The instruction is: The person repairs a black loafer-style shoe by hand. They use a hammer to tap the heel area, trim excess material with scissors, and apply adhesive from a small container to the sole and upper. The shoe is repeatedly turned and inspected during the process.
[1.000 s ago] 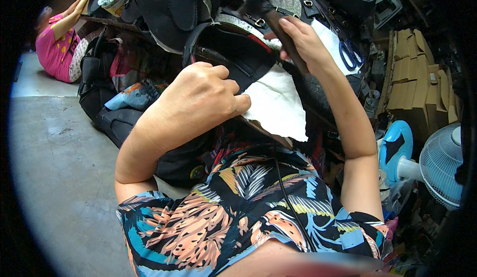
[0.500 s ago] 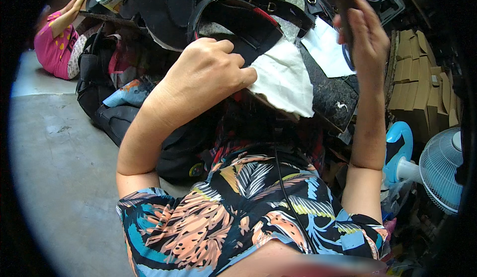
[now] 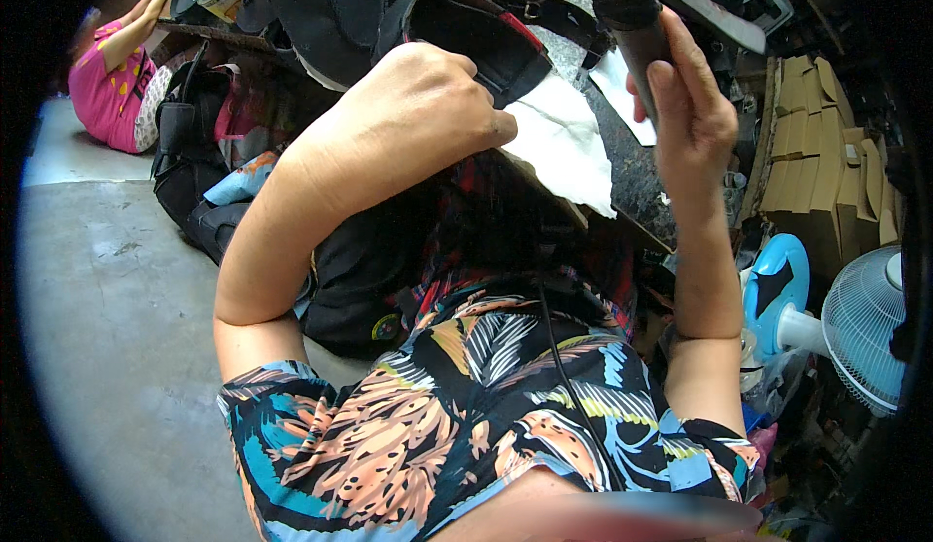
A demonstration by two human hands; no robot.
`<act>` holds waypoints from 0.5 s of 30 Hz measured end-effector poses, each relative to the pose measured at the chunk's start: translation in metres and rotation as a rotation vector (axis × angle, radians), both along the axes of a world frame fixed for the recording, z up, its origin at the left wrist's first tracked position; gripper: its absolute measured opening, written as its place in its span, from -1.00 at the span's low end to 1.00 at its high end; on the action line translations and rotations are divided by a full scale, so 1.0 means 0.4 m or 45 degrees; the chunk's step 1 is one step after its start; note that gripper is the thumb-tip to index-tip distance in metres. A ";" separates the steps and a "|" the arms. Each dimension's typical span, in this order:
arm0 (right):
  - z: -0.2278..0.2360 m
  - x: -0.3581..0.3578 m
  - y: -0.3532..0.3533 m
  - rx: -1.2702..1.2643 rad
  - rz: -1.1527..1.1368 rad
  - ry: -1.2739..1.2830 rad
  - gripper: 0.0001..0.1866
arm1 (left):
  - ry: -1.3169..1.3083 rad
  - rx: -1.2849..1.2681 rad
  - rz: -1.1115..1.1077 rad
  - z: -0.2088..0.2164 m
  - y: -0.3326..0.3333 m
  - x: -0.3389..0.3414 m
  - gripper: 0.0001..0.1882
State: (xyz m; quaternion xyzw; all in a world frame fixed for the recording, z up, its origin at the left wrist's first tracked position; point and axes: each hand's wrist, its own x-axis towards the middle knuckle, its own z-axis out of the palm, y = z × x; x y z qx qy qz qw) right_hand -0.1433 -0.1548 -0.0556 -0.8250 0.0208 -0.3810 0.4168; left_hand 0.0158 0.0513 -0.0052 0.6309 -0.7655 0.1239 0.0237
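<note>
My right hand (image 3: 694, 119) is wrapped round the dark handle of a claw hammer (image 3: 632, 22), raised over the right of the work surface. The hammer's head and curved claw show at the top. My left hand (image 3: 428, 100) is closed, back of the hand up, at the edge of a white cloth (image 3: 564, 139). Its fingertips are hidden, so what they pinch cannot be made out. Just beyond it rises a black curved padded piece (image 3: 466, 32) with red edging. The cloth lies partly over the dark, worn work surface (image 3: 632, 187).
Black bags (image 3: 180, 163) and fabric pile up on the left above the grey floor (image 3: 126, 328). Folded cardboard boxes (image 3: 807, 163) stack on the right, with a blue and white fan (image 3: 870, 323) below. A person in pink (image 3: 117, 100) sits at far left.
My right hand has come slightly down and left, and the hammer has tilted so its head now shows. My left hand has shifted a little, staying closed by the cloth.
</note>
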 end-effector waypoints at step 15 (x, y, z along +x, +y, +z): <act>-0.062 -0.007 0.022 -0.605 -0.238 0.349 -0.60 | 0.001 -0.006 0.050 -0.021 0.025 -0.006 -0.91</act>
